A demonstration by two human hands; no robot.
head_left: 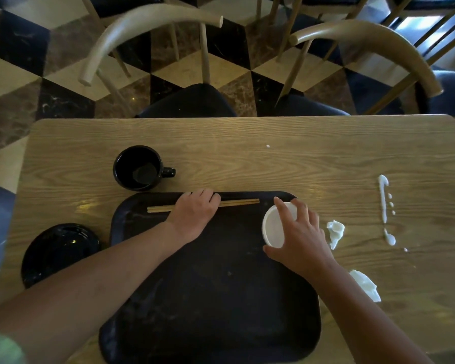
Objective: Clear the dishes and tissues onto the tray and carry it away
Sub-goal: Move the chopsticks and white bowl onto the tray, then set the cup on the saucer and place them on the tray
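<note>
The small white round dish [273, 227] is gripped by the right hand [300, 237] at the dark rectangular tray's [208, 298] far right corner; it should be set flat before release. The wooden chopsticks [237, 203] are pinned under the curled left hand [195, 208] along the far rim.
</note>
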